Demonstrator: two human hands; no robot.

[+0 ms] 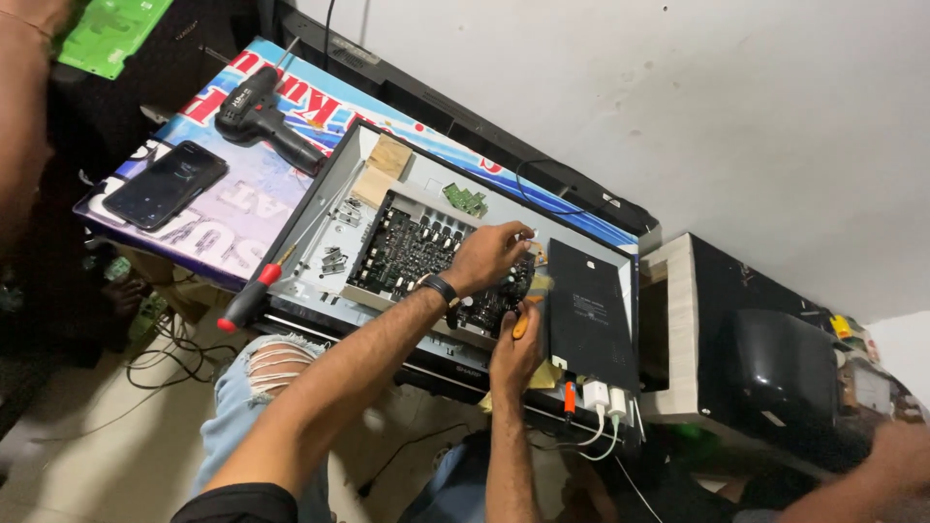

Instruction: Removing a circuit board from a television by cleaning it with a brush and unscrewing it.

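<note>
circuit board (pixel 412 250): partly hidden by left hand (pixel 487 256) | orange tool (pixel 524 317): mostly hidden

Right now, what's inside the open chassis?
A dark circuit board fills the middle of the chassis, with a black panel at the right end. Both hands, left and right, cover the board's right part, so that part can't be seen.

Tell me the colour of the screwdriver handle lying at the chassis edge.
Red and black, on the screwdriver; head view.

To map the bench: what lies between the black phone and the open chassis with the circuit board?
In the head view, only printed banner lies between phone and chassis; the cordless drill sits farther back.
</note>
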